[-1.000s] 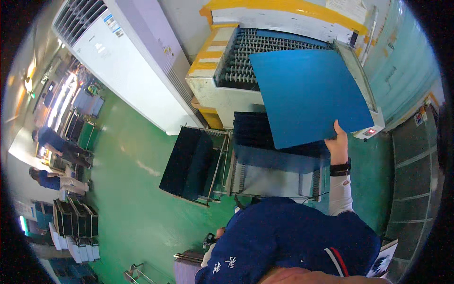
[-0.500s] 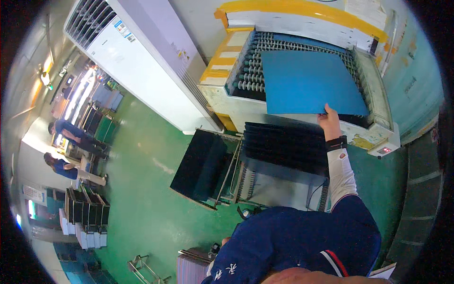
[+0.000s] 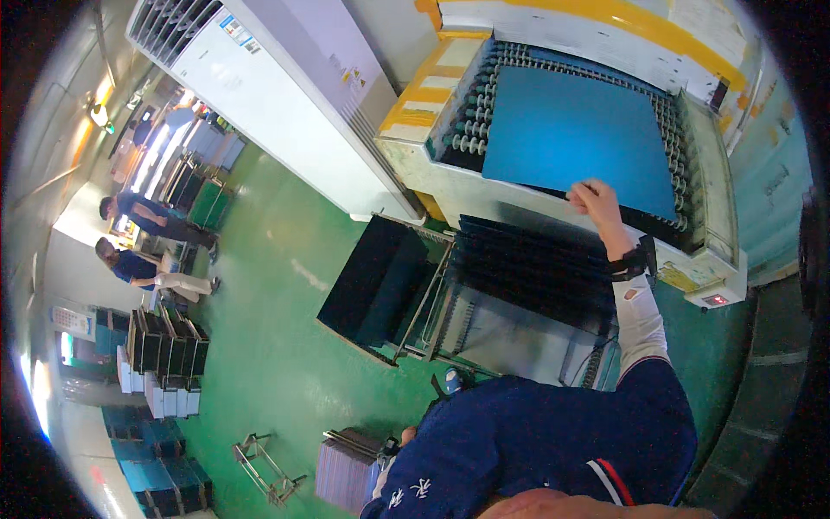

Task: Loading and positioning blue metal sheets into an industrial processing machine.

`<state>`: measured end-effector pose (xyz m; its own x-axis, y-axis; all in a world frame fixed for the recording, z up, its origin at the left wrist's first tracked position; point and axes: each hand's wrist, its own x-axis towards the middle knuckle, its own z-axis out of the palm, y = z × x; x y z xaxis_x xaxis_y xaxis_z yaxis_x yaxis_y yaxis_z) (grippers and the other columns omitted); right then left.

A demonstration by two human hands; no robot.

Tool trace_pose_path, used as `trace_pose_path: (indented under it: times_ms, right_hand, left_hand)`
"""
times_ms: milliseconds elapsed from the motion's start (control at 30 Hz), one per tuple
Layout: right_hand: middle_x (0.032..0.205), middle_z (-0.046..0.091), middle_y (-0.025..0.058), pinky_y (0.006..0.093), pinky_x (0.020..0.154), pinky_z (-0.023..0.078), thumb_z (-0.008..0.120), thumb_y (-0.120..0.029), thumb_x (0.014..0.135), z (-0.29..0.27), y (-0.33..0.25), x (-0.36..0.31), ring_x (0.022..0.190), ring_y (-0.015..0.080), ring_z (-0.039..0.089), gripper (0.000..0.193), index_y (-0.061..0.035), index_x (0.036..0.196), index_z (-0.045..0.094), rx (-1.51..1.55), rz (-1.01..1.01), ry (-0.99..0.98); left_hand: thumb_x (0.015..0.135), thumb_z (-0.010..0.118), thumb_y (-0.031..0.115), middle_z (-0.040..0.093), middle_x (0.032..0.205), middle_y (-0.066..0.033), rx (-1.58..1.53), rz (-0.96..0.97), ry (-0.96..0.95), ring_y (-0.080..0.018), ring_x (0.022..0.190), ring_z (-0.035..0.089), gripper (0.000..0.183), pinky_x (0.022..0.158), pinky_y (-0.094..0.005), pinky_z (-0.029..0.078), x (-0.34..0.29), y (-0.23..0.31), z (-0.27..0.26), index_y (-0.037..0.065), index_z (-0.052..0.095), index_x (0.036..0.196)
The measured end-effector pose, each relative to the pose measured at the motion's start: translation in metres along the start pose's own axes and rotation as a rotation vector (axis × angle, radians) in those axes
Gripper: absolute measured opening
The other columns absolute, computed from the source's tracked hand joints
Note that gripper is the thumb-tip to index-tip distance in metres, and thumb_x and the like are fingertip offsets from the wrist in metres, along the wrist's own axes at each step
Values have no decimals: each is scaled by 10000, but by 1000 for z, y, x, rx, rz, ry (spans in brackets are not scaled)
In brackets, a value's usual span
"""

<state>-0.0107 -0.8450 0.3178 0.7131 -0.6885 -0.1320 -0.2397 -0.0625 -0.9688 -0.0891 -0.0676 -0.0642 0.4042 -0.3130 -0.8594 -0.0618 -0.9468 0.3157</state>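
A blue flat panel [image 3: 581,138] lies on the rollers [image 3: 474,130] of a conveyor machine at the upper right. Over the panel's near edge is my right hand [image 3: 596,206], its fingers curled in loosely and no longer gripping the panel. A dark band circles that wrist. Below it, a rack [image 3: 458,333] holds several dark upright panels [image 3: 532,268]. My left hand [image 3: 408,436] shows only as a small part past my body, near a stack of thin boards [image 3: 341,476]; its fingers are hidden.
A second group of dark panels [image 3: 372,285] leans left of the rack. A tall white air conditioner [image 3: 277,104] stands beside the machine. An empty metal frame [image 3: 266,467] sits on the green floor. Two people [image 3: 143,264] stand far left, near stacked black frames [image 3: 169,350].
My right hand has let go of the blue panel, which now lies flatter and farther in on the rollers. The fingers have curled in. The whole view has shifted slightly.
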Motion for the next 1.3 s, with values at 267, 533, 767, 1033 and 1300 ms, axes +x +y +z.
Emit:
trace_pose_path:
  times_ms: [267,533,767,1033,1300]
  right_hand:
    - [1379,469,107,508,1034,303,651,-352,824,19,4,21,1279,338,398,499,-169,1276,546,-1062,-544,290]
    - [1383,468,93,513,1033,307,635,-408,837,21,-3,57,1280,332,405,516,-196,1297,535,-1122,-470,353]
    - [1372,479,85,524,998,348,615,-441,844,18,7,62,1264,325,425,503,-199,1279,547,-1192,-486,338]
    - [1244,582,128,454,969,412,629,-386,849,16,-3,30,1167,349,520,462,-113,1219,583,-1023,-615,229]
    - [1130,641,163,354,922,464,657,-102,836,29,-8,-158,1046,282,617,342,-20,1165,613,-297,-362,-342]
  left_hand:
    - [719,625,289,646,776,-67,-45,-22,19,-247,695,621,189,587,-409,481,-20,0,17,109,659,766]
    - [710,627,286,649,794,-67,-60,-26,20,-244,714,629,184,597,-403,487,-36,0,26,120,661,782]
    - [702,628,284,652,811,-66,133,98,82,-241,731,636,184,606,-399,493,-51,-23,24,129,662,795]
    - [809,563,234,613,700,-125,451,382,838,-330,718,634,165,573,-441,480,-74,104,-168,87,593,738]
    - [718,751,206,578,1112,-155,77,870,976,-349,1049,530,424,924,-427,422,-104,406,-250,38,607,1080]
